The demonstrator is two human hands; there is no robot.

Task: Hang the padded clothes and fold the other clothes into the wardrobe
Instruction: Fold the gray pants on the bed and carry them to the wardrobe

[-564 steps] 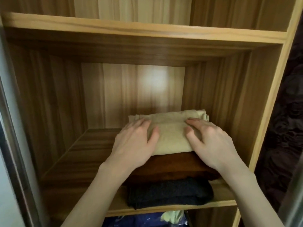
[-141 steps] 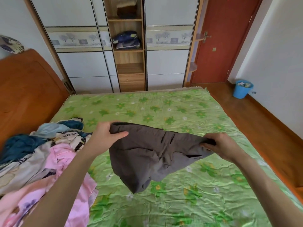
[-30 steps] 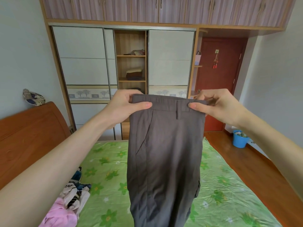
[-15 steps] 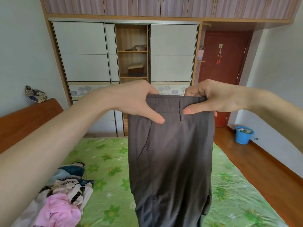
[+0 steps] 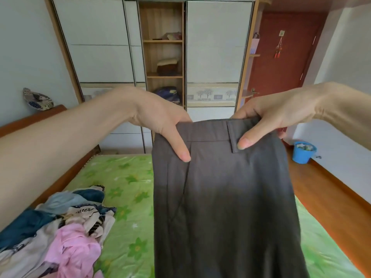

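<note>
Dark grey trousers [image 5: 224, 197] hang in front of me over the bed, held up by the waistband. My left hand [image 5: 160, 121] pinches the waistband's left end, thumb on the front. My right hand [image 5: 271, 115] pinches the right end beside a belt loop. The legs drop out of view below. A heap of unfolded clothes [image 5: 58, 231], pink, white and blue, lies at the bed's near left. Across the room the wardrobe [image 5: 162, 57] stands with its middle section open. A folded stack [image 5: 167, 66] sits on a middle shelf.
The bed [image 5: 128, 189] has a green flowered sheet and a wooden headboard at the left. A blue bucket [image 5: 303, 152] stands on the wood floor at the right, near a red door [image 5: 285, 57]. Dark blue bedding [image 5: 167, 94] fills a lower wardrobe shelf.
The trousers and both hands have come lower in view and closer, and my view has tilted down toward the bed. Both hands keep their hold on the waistband.
</note>
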